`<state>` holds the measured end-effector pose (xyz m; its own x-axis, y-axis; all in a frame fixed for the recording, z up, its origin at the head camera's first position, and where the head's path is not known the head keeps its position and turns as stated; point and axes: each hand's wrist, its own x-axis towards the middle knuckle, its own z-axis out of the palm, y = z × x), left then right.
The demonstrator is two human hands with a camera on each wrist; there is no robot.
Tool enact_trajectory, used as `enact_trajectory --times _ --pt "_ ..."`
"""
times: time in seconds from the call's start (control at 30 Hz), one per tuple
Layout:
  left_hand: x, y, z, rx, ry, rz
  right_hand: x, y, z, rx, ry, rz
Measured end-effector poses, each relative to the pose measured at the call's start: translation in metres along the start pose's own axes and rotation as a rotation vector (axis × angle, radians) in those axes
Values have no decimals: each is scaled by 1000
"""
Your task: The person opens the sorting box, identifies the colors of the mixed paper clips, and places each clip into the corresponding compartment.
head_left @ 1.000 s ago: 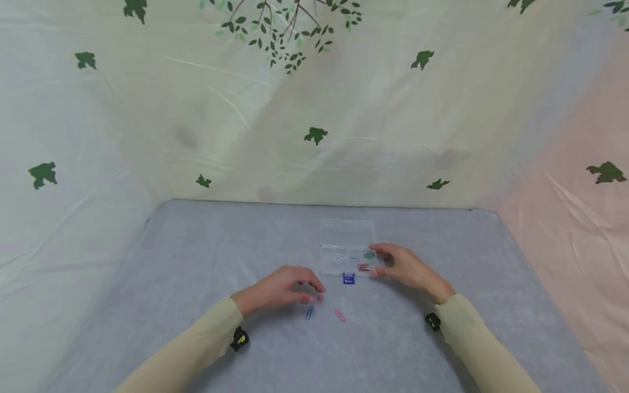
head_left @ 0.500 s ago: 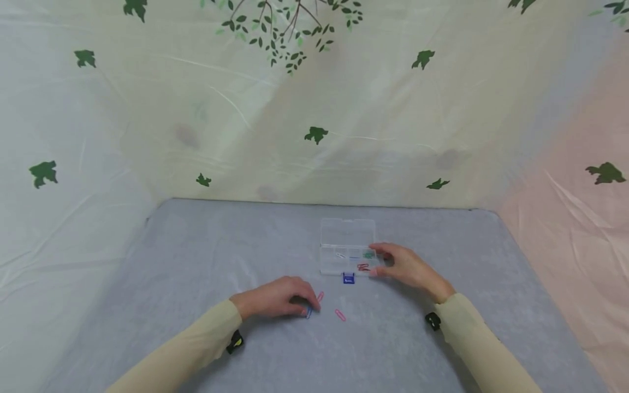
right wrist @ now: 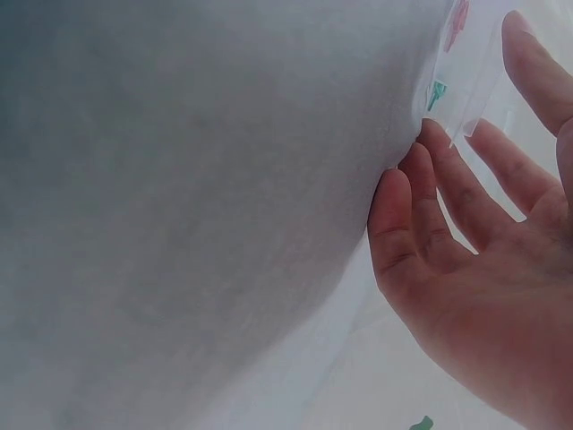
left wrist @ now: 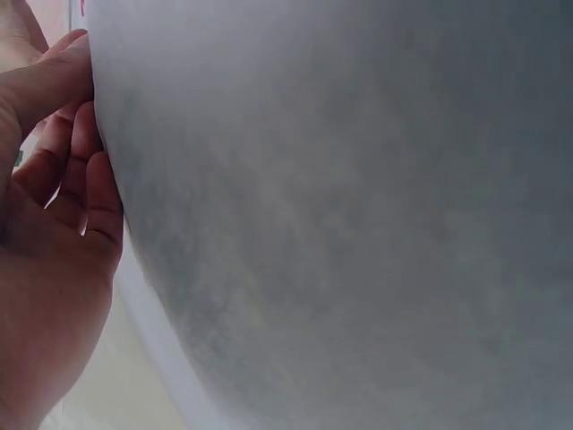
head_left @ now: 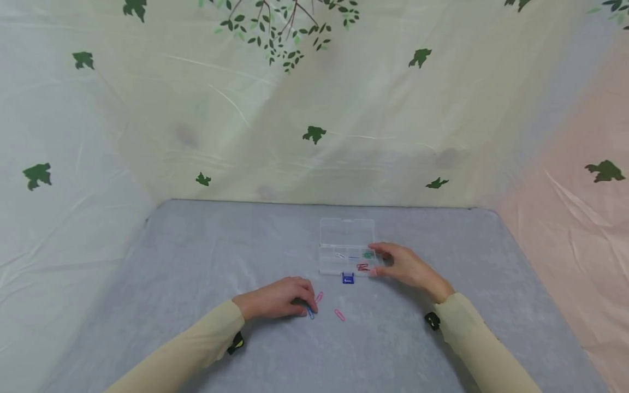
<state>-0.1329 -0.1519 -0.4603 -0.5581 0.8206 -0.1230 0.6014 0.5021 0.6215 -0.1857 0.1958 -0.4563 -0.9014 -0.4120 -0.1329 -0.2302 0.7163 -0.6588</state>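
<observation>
My left hand (head_left: 282,297) is low over the table, with thumb and forefinger at a blue paper clip (head_left: 310,313), pinching its upper end. Just beyond the fingertips lies a pink paper clip (head_left: 319,296), and another pink paper clip (head_left: 340,315) is to the right. A clear plastic box (head_left: 330,267) stands with its lid (head_left: 347,232) folded back and a blue latch (head_left: 348,278) at the front. My right hand (head_left: 408,267) holds the box's right side between thumb and fingers. Inside are red clips (head_left: 362,267), green clips (head_left: 368,255), a white clip (head_left: 340,255) and something thin and blue.
A grey cloth covers the table (head_left: 221,240). Behind and at both sides hang pale sheets (head_left: 255,109) with green leaf prints. A black device (head_left: 432,321) sits at the right cuff, and a similar one (head_left: 236,343) at the left cuff.
My left hand has come down from the nearer-box pink clip toward me, onto the blue clip, which has turned to a different slant. The right hand and box have stayed in place.
</observation>
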Motion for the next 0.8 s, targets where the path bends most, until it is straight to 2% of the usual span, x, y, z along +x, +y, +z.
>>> enact_trajectory --times 0.47,0.67,0.8 --pt "0 -5 2 20 33 42 0 1 0 6 -2 1" --pt "-1 -5 2 -59 76 30 0 1 0 10 -2 -8" --pt "-4 -2 1 -100 136 31 0 3 -1 6 0 -24"
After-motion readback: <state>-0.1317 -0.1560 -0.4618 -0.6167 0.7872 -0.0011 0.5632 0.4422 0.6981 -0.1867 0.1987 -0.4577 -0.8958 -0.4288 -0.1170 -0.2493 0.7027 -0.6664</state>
